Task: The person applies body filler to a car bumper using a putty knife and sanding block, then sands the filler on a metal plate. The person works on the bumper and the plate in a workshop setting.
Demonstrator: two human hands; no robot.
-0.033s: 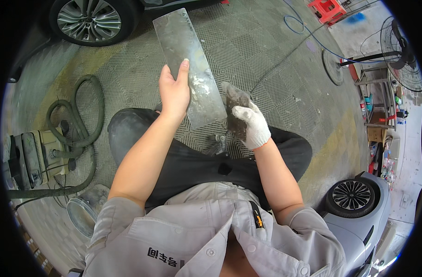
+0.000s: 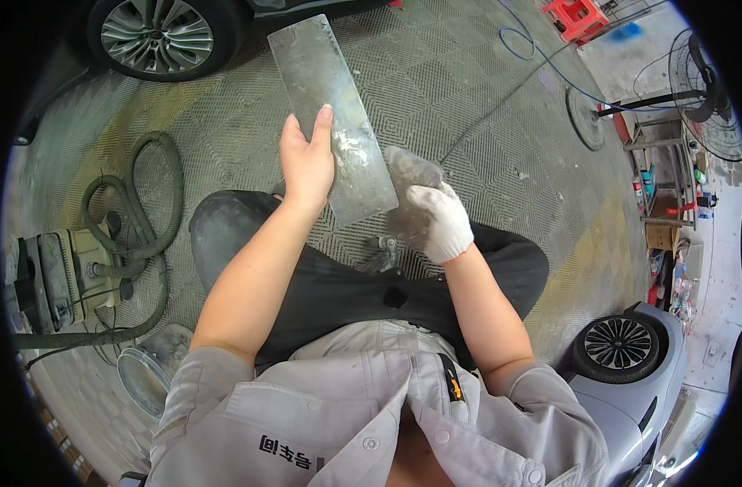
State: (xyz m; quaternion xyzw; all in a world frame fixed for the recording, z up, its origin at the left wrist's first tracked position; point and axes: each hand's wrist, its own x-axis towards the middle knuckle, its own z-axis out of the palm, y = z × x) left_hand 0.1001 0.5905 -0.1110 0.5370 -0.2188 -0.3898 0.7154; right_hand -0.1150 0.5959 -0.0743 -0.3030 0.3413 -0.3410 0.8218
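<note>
My bare left hand (image 2: 307, 166) grips a long, flat rectangular plate (image 2: 332, 89) by its left edge, with the thumb on its face. The plate is grey and dusty, with whitish smears near its lower half. In a white knit glove, my right hand (image 2: 444, 221) is closed on a grey, dusty flat pad (image 2: 413, 172), thumb on top. The pad lies beside the plate's lower right edge; whether they touch I cannot tell. Between my crossed legs, a small dusty metal tool (image 2: 380, 253) rests on the floor, its kind unclear.
To my left, a ribbed green hose (image 2: 173, 162) coils beside a dusty machine (image 2: 58, 272) and a round basin (image 2: 144, 380). A car wheel (image 2: 160, 40) stands ahead. On the right are a fan (image 2: 703, 97), a red stool (image 2: 578, 16), shelves (image 2: 667, 170) and a silver car (image 2: 655, 365).
My right hand and the pad have shifted slightly left toward the plate, and the pad has turned more of its face into view. My left hand and the plate hold nearly still.
</note>
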